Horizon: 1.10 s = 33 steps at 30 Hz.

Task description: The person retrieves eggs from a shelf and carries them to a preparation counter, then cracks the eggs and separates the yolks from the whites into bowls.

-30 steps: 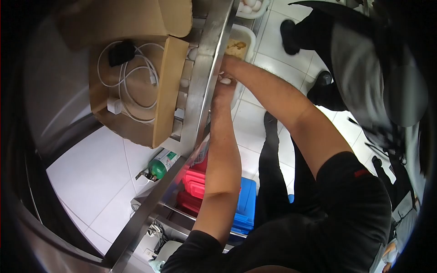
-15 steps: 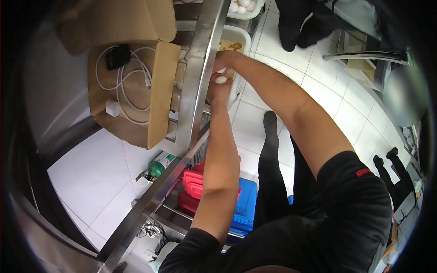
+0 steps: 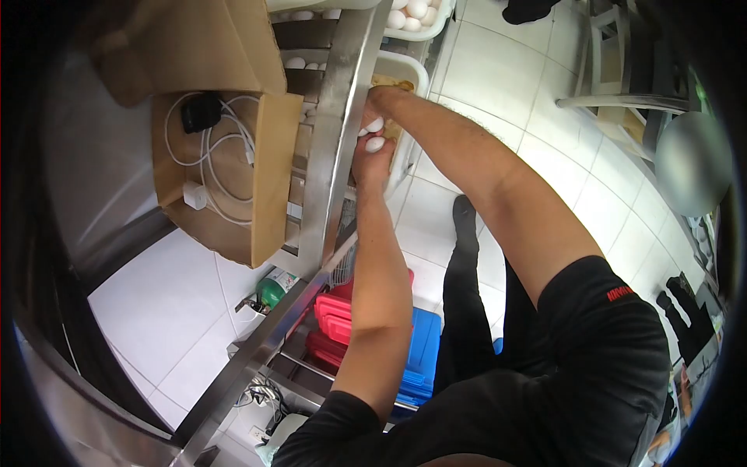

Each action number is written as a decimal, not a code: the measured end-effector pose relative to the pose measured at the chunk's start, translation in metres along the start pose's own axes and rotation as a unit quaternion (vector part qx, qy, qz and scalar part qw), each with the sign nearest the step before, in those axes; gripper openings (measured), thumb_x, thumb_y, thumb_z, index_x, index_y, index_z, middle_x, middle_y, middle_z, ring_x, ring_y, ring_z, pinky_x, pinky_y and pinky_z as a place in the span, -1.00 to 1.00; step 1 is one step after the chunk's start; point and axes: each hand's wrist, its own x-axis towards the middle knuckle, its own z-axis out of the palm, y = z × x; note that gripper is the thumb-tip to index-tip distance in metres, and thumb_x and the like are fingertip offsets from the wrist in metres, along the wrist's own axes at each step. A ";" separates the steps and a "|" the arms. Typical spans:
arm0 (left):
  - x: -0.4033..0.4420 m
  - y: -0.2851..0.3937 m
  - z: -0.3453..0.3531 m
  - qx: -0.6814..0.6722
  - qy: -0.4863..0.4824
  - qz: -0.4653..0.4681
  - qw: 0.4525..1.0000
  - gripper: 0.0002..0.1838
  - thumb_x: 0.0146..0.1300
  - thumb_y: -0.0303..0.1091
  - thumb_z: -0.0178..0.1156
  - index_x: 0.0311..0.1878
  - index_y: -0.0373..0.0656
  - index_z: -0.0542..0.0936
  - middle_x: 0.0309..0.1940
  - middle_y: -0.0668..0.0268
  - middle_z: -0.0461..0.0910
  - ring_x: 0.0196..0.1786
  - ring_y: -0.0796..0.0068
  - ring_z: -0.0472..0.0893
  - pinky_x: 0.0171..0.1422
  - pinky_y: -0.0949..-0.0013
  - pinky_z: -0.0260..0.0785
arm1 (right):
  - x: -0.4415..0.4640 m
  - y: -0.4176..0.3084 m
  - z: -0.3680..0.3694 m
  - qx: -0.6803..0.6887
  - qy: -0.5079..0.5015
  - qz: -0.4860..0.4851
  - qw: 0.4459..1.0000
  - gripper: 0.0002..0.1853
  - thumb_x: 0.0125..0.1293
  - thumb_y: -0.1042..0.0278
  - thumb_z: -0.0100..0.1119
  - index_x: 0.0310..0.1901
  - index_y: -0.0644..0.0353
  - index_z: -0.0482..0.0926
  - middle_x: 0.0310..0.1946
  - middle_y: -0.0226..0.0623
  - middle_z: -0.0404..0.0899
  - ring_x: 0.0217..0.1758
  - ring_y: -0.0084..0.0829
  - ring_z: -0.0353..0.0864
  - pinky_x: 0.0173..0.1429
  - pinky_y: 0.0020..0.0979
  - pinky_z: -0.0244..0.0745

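White eggs (image 3: 375,145) show between my two hands, over a white tub (image 3: 420,78) that has a brownish layer in it. My left hand (image 3: 366,165) is closed round at least one egg, its fingers partly behind the metal shelf edge. Just above it, my right hand (image 3: 379,105) reaches in from the right and is curled at another egg (image 3: 376,124); its fingertips are mostly hidden. The hands are close together, and I cannot tell whether they touch.
A metal shelf frame (image 3: 331,156) runs beside the hands. A cardboard box (image 3: 268,179) with cables is at left. Another tub (image 3: 432,29) holds several eggs. Red lidded bins (image 3: 334,311) and a blue bin (image 3: 422,350) stand below. A green cylinder (image 3: 271,292) lies beyond the rail.
The view has shifted, showing more of the upper egg tub. The person in dark trousers at upper right has moved mostly out of view. The eggs between my hands show more clearly.
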 end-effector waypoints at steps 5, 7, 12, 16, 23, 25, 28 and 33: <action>-0.013 0.021 0.001 -0.052 0.002 -0.026 0.998 -0.56 0.10 -0.37 0.41 0.08 -0.20 0.58 -0.11 0.33 0.67 -0.08 0.43 0.65 0.09 0.36 0.48 | -0.008 0.006 -0.003 0.075 -0.021 0.008 0.997 -0.56 0.25 -0.08 0.34 0.00 0.06 0.72 -0.15 -0.33 0.76 -0.24 -0.47 0.73 -0.09 -0.37 0.62; -0.013 0.022 0.000 -0.048 0.003 -0.012 0.999 -0.56 0.10 -0.37 0.40 0.08 -0.20 0.58 -0.11 0.34 0.67 -0.10 0.45 0.64 0.08 0.37 0.48 | 0.012 0.018 -0.002 0.134 -0.053 0.005 0.990 -0.41 0.09 -0.20 0.50 0.05 0.03 0.71 -0.09 -0.36 0.71 -0.12 -0.44 0.69 -0.09 -0.41 0.63; 0.001 0.004 0.002 -0.006 -0.001 0.059 0.998 -0.55 0.08 -0.33 0.41 0.07 -0.14 0.59 -0.13 0.33 0.68 -0.12 0.44 0.64 0.07 0.35 0.47 | -0.004 0.011 -0.008 0.143 -0.013 0.022 0.989 -0.69 0.31 0.08 0.32 -0.04 0.08 0.72 -0.15 -0.35 0.76 -0.28 -0.47 0.74 -0.15 -0.44 0.64; -0.006 0.012 -0.004 0.045 0.005 0.042 0.998 -0.63 0.08 -0.41 0.40 -0.02 -0.21 0.61 -0.06 0.30 0.61 -0.07 0.45 0.61 0.10 0.37 0.46 | -0.024 0.004 -0.013 0.175 -0.007 0.003 0.985 -0.70 0.32 0.13 0.33 -0.01 0.08 0.70 -0.15 -0.39 0.75 -0.27 -0.44 0.72 -0.18 -0.45 0.65; -0.083 0.096 -0.014 0.152 0.069 0.153 0.974 -0.77 0.15 -0.34 0.43 -0.20 -0.14 0.58 -0.03 0.33 0.48 -0.12 0.45 0.54 -0.15 0.34 0.49 | -0.050 0.021 -0.017 0.351 -0.094 -0.130 0.923 -0.46 0.33 -0.01 0.40 0.23 0.07 0.54 -0.07 -0.43 0.62 -0.12 -0.59 0.59 -0.37 -0.57 0.51; -0.089 0.090 -0.021 0.007 0.011 0.108 0.994 -0.78 0.22 -0.38 0.37 -0.12 -0.11 0.55 0.06 0.32 0.51 -0.06 0.49 0.55 -0.33 0.40 0.49 | -0.052 0.034 -0.008 0.398 -0.081 -0.184 0.895 -0.47 0.37 -0.04 0.35 0.21 0.14 0.52 -0.07 -0.43 0.62 -0.12 -0.59 0.62 -0.39 -0.56 0.52; -0.111 0.099 -0.020 -0.170 -0.004 0.084 0.982 -0.75 0.27 -0.32 0.33 -0.03 -0.05 0.52 0.11 0.30 0.53 -0.05 0.48 0.58 -0.35 0.37 0.55 | -0.059 0.052 0.006 0.474 -0.054 -0.202 0.855 -0.46 0.40 -0.07 0.31 0.20 0.18 0.52 0.04 -0.34 0.65 -0.05 -0.54 0.67 -0.40 -0.55 0.53; -0.110 0.091 -0.029 -0.409 -0.118 0.081 0.901 -0.68 0.36 -0.03 0.19 0.00 -0.01 0.51 0.09 0.23 0.53 -0.06 0.31 0.57 -0.35 0.31 0.53 | -0.066 0.073 0.028 0.559 -0.105 -0.291 0.769 -0.45 0.46 -0.10 0.22 0.24 0.18 0.52 0.14 -0.26 0.63 0.09 -0.45 0.69 -0.42 -0.60 0.56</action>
